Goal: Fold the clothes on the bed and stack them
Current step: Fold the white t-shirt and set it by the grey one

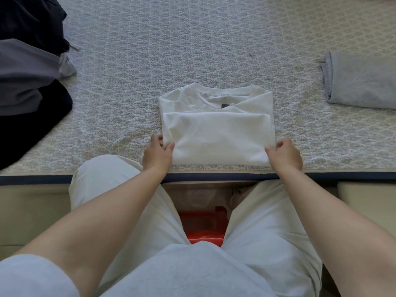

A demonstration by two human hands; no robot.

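shirt: white t-shirt (217, 133) on the bed (192, 50), collar away, long axis across.
left hand (158, 154): pinching near left corner.
right hand (284, 156): pinching near right corner, seemingly.
next: fold runs away, toward collar.

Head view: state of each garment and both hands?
white T-shirt: folded, collar away, bottom part doubled up
left hand: pinches its near-left corner
right hand: pinches its near-right corner
grey garment: folded, far right
dark clothes pile: unfolded heap, left
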